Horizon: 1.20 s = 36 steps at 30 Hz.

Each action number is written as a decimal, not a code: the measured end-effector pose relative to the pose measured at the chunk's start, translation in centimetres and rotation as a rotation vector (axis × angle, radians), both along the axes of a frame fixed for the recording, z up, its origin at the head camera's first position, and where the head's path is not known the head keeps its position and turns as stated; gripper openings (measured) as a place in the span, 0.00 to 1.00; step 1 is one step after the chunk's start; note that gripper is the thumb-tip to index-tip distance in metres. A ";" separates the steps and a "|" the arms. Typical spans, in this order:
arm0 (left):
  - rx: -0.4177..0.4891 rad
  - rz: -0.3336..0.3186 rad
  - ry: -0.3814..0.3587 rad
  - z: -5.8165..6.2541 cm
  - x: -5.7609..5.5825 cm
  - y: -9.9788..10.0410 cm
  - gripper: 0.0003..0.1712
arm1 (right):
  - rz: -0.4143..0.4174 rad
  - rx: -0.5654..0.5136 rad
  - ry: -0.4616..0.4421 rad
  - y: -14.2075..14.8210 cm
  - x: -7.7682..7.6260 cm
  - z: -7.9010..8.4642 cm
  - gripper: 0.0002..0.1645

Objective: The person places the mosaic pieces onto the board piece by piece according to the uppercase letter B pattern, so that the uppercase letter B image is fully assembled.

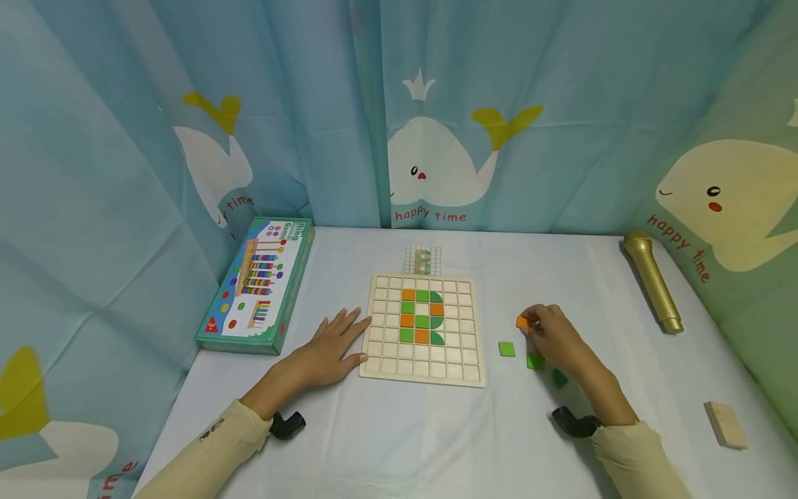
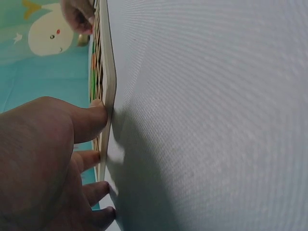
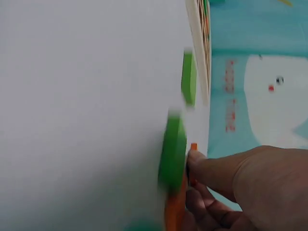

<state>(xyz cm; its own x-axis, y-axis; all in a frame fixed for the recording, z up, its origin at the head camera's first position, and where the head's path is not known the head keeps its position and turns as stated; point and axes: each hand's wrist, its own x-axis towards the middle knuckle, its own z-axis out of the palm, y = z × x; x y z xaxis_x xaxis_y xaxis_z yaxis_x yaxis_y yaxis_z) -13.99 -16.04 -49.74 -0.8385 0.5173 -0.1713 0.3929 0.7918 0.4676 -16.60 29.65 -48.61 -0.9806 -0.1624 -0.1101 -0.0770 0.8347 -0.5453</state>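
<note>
A wooden grid board (image 1: pixel 466 378) lies mid-table, with orange, light green and rounded dark green tiles set in several cells. My left hand (image 1: pixel 330 352) lies at its left side with fingers spread; in the left wrist view the thumb (image 2: pixel 91 122) touches the board's edge. To the right of the board, my right hand (image 1: pixel 555 337) pinches an orange tile (image 1: pixel 522 322) between thumb and fingers. Near that hand are a light green square tile (image 1: pixel 507 349), another green tile (image 1: pixel 535 362) and a dark green tile (image 1: pixel 559 378). Another orange tile (image 3: pixel 174 211) shows beneath the hand in the right wrist view.
Behind the board lies a small printed pattern card (image 1: pixel 423 260). A green game box (image 1: pixel 258 287) is at the left. On the right are a gold microphone (image 1: pixel 653 283) and a wooden block (image 1: pixel 726 425). Blue whale-print curtains (image 1: pixel 337 125) enclose the table.
</note>
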 end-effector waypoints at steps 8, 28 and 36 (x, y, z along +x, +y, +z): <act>0.002 0.001 -0.003 0.0 0.1 0.0 0.42 | 0.063 -0.011 0.094 -5.1 -0.6 0.3 0.15; 0.002 0.000 0.001 0.1 -0.1 -0.1 0.42 | 0.430 0.016 0.356 -17.6 2.7 0.3 0.10; 0.013 -0.008 0.014 0.1 0.0 -0.1 0.41 | 0.451 0.047 0.357 -18.7 3.1 0.0 0.08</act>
<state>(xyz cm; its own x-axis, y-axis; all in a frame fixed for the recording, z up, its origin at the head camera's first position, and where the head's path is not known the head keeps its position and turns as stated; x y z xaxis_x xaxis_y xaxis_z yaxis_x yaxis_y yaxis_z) -13.98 -16.15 -49.68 -0.8368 0.5258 -0.1530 0.4054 0.7826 0.4724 -13.54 10.95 -48.65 -0.7933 -0.5759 0.1975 -0.6031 0.6992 -0.3838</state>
